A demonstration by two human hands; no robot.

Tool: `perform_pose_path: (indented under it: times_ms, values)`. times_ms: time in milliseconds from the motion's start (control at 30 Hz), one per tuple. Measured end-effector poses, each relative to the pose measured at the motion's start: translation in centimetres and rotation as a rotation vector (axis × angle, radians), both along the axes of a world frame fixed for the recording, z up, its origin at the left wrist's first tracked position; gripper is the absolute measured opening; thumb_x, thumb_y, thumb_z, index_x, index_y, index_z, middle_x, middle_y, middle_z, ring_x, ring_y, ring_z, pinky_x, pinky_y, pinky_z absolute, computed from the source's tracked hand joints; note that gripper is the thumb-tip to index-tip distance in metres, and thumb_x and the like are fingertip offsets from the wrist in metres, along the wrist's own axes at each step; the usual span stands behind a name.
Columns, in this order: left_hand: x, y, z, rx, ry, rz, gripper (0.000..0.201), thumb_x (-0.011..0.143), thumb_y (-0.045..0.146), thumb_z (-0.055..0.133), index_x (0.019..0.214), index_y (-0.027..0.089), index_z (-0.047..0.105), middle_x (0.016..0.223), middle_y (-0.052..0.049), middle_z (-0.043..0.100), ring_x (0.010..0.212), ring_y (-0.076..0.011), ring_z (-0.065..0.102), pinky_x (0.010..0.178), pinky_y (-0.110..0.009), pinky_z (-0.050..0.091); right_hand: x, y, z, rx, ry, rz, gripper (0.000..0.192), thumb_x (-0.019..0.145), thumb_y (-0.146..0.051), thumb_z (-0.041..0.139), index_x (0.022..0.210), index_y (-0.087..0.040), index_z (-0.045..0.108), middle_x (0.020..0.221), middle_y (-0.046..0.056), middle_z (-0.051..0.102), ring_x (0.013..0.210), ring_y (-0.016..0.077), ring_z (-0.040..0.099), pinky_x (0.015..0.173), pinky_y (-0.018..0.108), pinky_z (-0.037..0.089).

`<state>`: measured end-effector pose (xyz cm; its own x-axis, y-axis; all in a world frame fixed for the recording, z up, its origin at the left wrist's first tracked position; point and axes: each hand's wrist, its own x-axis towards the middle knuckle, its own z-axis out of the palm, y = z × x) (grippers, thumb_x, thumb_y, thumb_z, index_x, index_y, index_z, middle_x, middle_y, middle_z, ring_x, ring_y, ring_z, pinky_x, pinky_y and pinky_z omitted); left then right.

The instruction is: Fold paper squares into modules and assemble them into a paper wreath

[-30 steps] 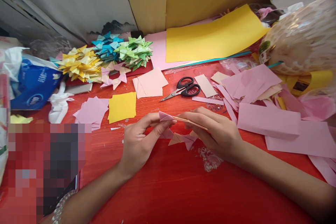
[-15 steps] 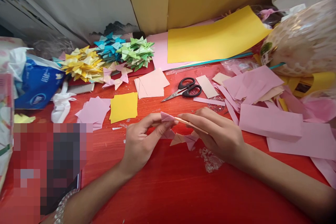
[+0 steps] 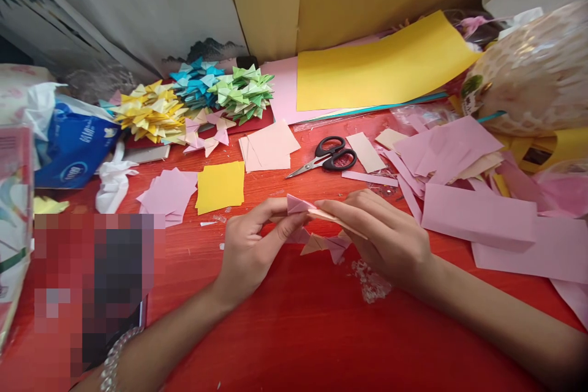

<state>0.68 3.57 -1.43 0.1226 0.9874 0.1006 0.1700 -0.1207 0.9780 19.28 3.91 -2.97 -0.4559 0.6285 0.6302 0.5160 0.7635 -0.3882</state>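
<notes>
My left hand (image 3: pixel 250 251) pinches a small folded pink paper piece (image 3: pixel 296 204) between thumb and fingers. Against it, my right hand (image 3: pixel 392 236) grips a narrow folded peach paper piece (image 3: pixel 334 220), its fingers lying along the top. The two pieces meet between my fingertips, and my fingers cover part of the join. Just below, a short string of folded pink and peach paper units (image 3: pixel 316 244) shows between the hands; whether it is linked to the held pieces I cannot tell. Black-handled scissors (image 3: pixel 328 155) lie beyond the hands.
Square stacks of pink paper (image 3: pixel 169 196), yellow paper (image 3: pixel 220 187) and peach paper (image 3: pixel 269 146) lie on the red table (image 3: pixel 285 343). Folded paper rings, including a yellow one (image 3: pixel 151 111), stand behind. Pink offcuts (image 3: pixel 478 211) spread rightward. A blue tissue pack (image 3: pixel 76 144) is at left.
The view has shifted slightly, moving the scene a little to the right. Both hands keep their hold, and the pink piece and peach piece have tilted slightly against each other.
</notes>
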Motion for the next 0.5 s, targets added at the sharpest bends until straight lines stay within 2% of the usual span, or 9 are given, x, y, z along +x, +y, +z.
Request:
perform_pose_path:
  times_ms: [200,500]
  values:
    - [0.04,0.08,0.08,-0.005,-0.028,-0.026,0.011,0.082,0.019,0.061,0.083,0.028,0.068,0.081,0.008,0.070,0.075,-0.0064,0.066,0.070,-0.014,0.052,-0.20,0.17,0.36,-0.052,0.081,-0.033,0.023,0.087,-0.007,0.047,0.106,-0.020,0.050,0.075,0.004,0.062,0.064,0.0140,0.053,0.059,0.027,0.045]
    - [0.14,0.07,-0.12,-0.007,-0.051,-0.019,0.011,0.081,0.019,0.062,0.082,0.027,0.068,0.081,0.007,0.070,0.074,-0.0071,0.066,0.068,-0.015,0.053,-0.26,0.17,0.57,-0.086,0.093,-0.003,0.019,0.089,-0.009,0.044,0.102,-0.018,0.053,0.071,0.004,0.062,0.061,0.0139,0.055,0.057,0.026,0.045]
